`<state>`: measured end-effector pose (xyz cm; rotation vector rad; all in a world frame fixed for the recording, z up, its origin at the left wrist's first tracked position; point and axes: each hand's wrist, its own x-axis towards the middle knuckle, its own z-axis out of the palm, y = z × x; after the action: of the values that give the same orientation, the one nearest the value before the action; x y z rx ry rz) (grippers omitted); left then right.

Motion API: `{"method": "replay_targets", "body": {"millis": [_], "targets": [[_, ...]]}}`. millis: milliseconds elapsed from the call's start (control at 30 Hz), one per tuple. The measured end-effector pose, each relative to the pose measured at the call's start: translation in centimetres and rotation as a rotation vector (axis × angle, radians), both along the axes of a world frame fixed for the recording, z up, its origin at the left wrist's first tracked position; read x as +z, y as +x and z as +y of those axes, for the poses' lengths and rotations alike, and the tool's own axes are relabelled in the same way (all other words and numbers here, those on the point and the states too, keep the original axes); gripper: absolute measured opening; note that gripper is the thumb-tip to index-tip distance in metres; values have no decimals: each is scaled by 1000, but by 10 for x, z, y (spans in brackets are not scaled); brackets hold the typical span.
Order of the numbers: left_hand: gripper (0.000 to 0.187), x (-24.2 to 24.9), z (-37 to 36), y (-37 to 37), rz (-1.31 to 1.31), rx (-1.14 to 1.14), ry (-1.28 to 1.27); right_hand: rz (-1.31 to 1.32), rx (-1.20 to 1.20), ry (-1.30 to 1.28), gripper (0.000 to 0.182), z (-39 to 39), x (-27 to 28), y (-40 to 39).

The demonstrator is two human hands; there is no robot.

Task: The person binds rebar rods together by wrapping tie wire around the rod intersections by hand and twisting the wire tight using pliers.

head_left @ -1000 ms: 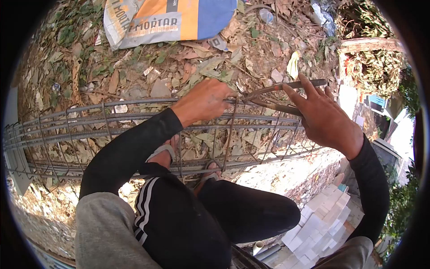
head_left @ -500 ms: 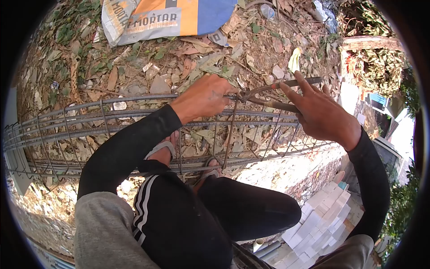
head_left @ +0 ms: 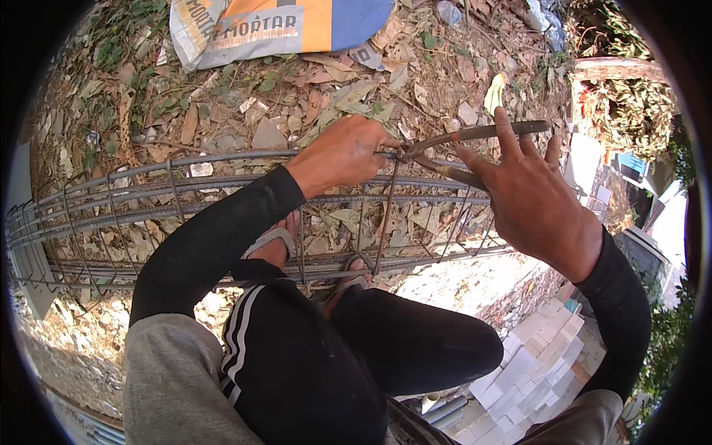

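A long cage of steel bars [head_left: 222,182] with thin cross ties runs across the view in front of my legs. My left hand [head_left: 350,150] is closed at its top bar, beside a tie; what its fingers pinch is too small to make out. Just right of those fingers, the jaws of a pair of long-handled pincers [head_left: 463,136] meet the bar at the tie. My right hand [head_left: 530,182] is on the pincers, fingers spread across the two handles, which stand apart.
A mortar bag [head_left: 267,33] lies on the leaf-covered ground beyond the cage. My feet are beneath the bars. Pale blocks [head_left: 534,356] are piled at the lower right, near some pipes [head_left: 445,410]. A wooden frame [head_left: 619,70] stands at the upper right.
The pincers' handles have spread wider and swung up slightly. My right hand has shifted with them, its fingers more spread. My left hand stays at the bar.
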<state>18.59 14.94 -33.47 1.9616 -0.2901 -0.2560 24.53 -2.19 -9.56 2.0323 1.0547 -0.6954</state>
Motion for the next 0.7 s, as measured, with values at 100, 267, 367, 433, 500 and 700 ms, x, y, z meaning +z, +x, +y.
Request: {"method": "replay_targets", "body": {"millis": [100, 267, 367, 433, 500, 700], "targets": [[42, -3, -1, 0, -2, 11, 9, 34, -37, -1, 56, 10, 0, 2], [40, -2, 0, 1, 28, 4, -8, 7, 60, 42, 47, 20, 1, 5], [39, -6, -1, 2, -19, 19, -21, 21, 150, 147, 43, 17, -3, 21], [39, -4, 0, 3, 33, 10, -27, 42, 174, 221, 40, 10, -4, 31], [39, -1, 1, 3, 71, 5, -32, 37, 256, 182, 40, 8, -7, 41], [37, 1, 1, 3, 84, 22, -19, 145, 172, 103, 50, 15, -5, 49]]}}
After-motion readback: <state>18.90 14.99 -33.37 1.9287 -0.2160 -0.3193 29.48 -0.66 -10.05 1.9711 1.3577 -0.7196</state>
